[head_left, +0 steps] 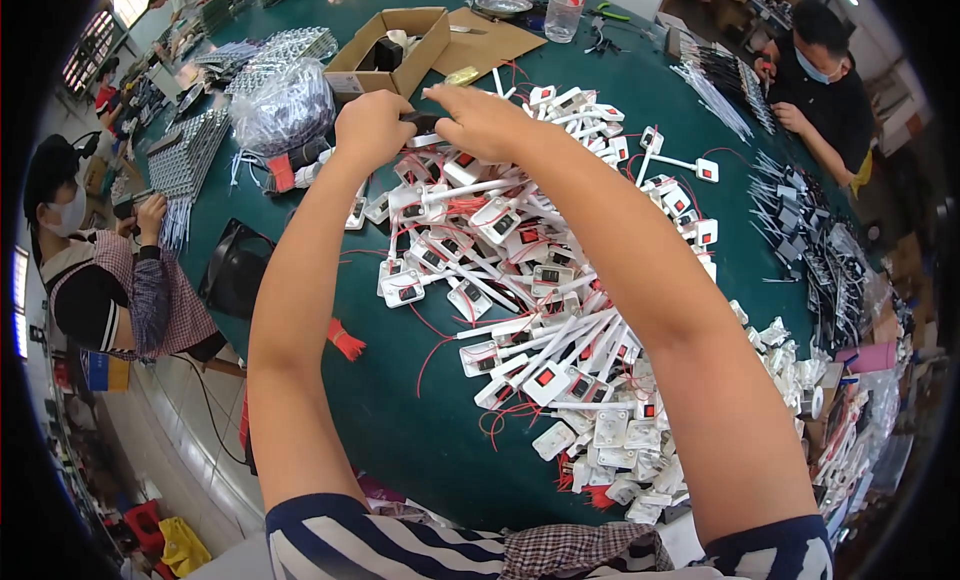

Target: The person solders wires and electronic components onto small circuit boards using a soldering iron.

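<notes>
Both my arms reach forward over the green table. My left hand (372, 128) is closed, its fingers curled at a small dark piece (424, 122). From the other side my right hand (485, 123) grips the same piece, fingers bent and thumb against it. The kind of piece is mostly hidden by the fingers. Below and right of the hands lies a big heap of white plastic switch housings (495, 220) with white stems, red or black rocker switches and thin red wires. An open cardboard box (425, 48) stands just beyond my hands.
A clear plastic bag (285, 105) of parts lies left of the box, and a bundle of red wires (345, 340) nearer me. A bottle (567, 10) stands at the back. Co-workers sit at left (110, 250) and right (825, 90). Black-headed parts (810, 235) are piled right.
</notes>
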A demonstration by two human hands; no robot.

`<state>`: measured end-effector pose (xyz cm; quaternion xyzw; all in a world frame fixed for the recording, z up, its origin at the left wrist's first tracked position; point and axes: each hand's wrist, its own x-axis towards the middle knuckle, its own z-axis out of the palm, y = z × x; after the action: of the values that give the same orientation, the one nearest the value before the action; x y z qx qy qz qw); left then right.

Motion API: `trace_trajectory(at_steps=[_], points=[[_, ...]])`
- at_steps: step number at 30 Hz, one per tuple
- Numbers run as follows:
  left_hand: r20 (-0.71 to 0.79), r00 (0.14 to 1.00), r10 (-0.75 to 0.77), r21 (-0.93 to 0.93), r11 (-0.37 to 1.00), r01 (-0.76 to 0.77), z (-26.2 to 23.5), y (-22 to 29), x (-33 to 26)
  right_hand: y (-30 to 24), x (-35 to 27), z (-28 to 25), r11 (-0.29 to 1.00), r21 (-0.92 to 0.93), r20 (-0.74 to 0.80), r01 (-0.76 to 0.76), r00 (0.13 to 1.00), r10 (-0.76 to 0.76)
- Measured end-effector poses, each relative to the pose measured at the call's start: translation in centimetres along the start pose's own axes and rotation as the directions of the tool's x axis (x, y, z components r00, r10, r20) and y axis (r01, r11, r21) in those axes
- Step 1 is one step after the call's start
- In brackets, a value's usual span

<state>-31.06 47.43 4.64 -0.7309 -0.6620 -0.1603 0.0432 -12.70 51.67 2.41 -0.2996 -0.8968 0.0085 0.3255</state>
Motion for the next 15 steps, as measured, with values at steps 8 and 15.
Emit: trace_trajectory(at_steps=[8,15], points=[[-0.009,0.998,-0.057,-0.021,0.998,0.057,-0.5,-0.8,0.0,-1.2,-0.8,-3.7,0.962,-0.225,0.682,-0.154,0.681,0.269],[0.033,0.984,-0.172,-0.038,0.984,0.174,2.3,-3.2,1.3,-3.9,-6.7,-9.7,0.977,-0.205,0.678,-0.057,0.711,0.184]])
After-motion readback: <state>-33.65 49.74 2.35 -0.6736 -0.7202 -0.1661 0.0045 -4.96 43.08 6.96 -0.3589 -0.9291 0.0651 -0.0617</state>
